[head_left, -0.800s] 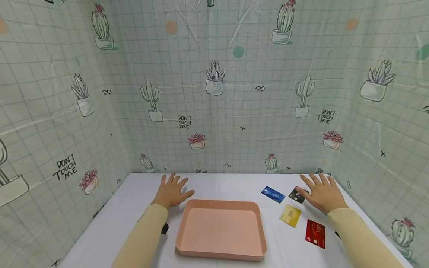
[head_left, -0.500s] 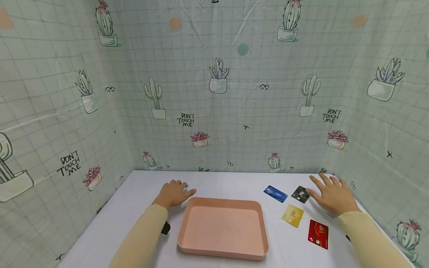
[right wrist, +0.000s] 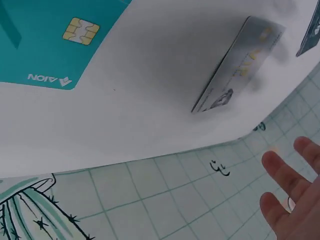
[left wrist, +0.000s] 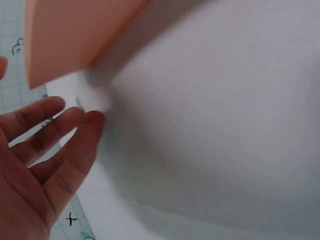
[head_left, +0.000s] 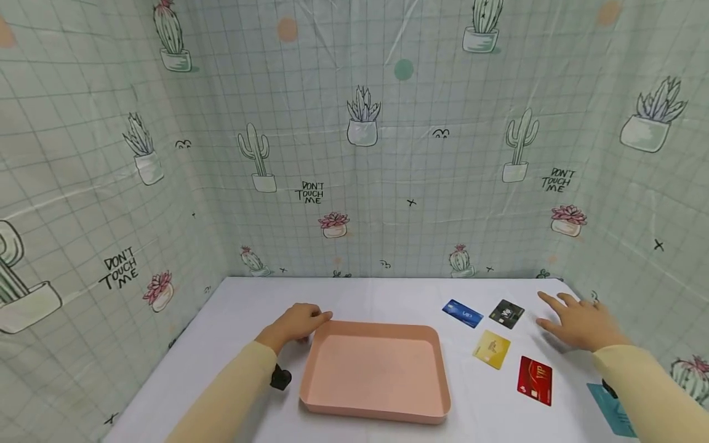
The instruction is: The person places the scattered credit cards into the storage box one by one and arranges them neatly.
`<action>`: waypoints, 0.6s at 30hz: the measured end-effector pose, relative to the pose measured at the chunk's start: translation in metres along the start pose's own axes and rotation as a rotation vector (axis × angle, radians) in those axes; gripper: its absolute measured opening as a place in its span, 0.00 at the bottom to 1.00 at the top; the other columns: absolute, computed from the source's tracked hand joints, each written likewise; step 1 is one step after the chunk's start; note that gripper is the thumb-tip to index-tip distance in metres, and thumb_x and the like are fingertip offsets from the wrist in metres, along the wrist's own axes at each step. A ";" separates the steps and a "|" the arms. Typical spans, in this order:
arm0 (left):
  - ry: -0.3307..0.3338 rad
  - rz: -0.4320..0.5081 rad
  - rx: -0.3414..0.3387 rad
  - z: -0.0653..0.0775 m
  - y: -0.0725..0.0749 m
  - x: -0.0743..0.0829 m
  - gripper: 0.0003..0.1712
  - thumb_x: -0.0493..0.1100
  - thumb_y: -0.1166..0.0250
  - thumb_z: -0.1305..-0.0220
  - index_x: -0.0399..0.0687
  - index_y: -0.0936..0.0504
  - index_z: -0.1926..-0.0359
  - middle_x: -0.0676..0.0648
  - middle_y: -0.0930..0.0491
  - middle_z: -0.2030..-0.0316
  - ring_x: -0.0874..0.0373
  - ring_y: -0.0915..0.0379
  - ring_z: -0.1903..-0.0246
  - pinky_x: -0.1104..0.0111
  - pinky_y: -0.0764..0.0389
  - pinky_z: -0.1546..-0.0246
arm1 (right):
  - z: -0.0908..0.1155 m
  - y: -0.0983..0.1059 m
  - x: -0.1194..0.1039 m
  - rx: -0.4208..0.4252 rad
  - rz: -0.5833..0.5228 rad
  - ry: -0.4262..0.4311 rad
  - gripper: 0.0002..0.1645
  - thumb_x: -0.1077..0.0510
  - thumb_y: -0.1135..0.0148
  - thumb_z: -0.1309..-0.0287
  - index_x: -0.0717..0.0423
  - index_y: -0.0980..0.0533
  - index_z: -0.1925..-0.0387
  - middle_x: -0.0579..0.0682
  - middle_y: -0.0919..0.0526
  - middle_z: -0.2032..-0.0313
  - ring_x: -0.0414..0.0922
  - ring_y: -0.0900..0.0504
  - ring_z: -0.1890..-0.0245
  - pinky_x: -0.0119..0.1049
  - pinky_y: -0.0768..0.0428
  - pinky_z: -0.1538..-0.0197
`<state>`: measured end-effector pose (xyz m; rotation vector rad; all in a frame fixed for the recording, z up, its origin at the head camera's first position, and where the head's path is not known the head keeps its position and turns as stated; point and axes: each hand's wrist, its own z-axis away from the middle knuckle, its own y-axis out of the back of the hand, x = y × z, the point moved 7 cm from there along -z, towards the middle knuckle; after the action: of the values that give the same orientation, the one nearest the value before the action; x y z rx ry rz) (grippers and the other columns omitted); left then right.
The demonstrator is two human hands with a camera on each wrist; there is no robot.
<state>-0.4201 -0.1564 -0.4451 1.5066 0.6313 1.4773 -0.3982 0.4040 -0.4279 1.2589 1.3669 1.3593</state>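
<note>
Sitting mid-counter: a salmon-pink tray, rectangular, smooth and matte, with low walls and rounded corners, on the white counter.
Left hand: at the tray's far left corner, thumb over the rim, fingers loosely bent and partway open, gripping nothing; whether the thumb touches, I cannot tell.
Right hand: held over the counter right of the cards, fingers spread and slightly bent, nothing in it.
Blue card: beyond the tray's far right corner, pale lettering.
Black card: just right of the blue one, set askew.
Yellow card: nearer than both, tilted, its print too small to read.
Red card: nearer still, marked VIP.
Teal card: partly hidden by the right sleeve; gold chip, white letters.
Silver card: between teal and black, yellow lettering.
</note>
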 end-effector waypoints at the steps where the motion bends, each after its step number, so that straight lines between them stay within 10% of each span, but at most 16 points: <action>1: 0.010 0.020 -0.018 0.000 -0.001 0.000 0.25 0.61 0.44 0.24 0.45 0.16 0.59 0.48 0.19 0.71 0.56 0.24 0.80 0.66 0.21 0.76 | 0.001 -0.001 0.003 -0.017 -0.008 -0.002 0.43 0.35 0.44 0.30 0.61 0.36 0.28 0.78 0.30 0.37 0.79 0.28 0.42 0.81 0.32 0.42; 10: 0.010 0.187 -0.191 0.002 -0.009 0.000 0.31 0.60 0.43 0.25 0.37 0.19 0.40 0.43 0.16 0.52 0.55 0.19 0.73 0.62 0.13 0.68 | 0.011 -0.017 0.023 -0.205 -0.264 -0.011 0.49 0.33 0.45 0.30 0.69 0.41 0.28 0.85 0.38 0.37 0.83 0.34 0.41 0.85 0.32 0.48; 18: 0.088 0.403 -0.292 0.008 -0.017 -0.007 0.29 0.53 0.43 0.25 0.33 0.22 0.38 0.42 0.18 0.48 0.55 0.18 0.71 0.62 0.11 0.64 | 0.023 -0.019 0.026 -0.119 -0.313 0.081 0.45 0.39 0.38 0.31 0.64 0.40 0.27 0.80 0.33 0.38 0.78 0.26 0.44 0.77 0.23 0.51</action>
<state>-0.4098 -0.1565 -0.4625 1.3942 0.1501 1.8574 -0.3821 0.4346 -0.4459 0.8771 1.4468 1.2609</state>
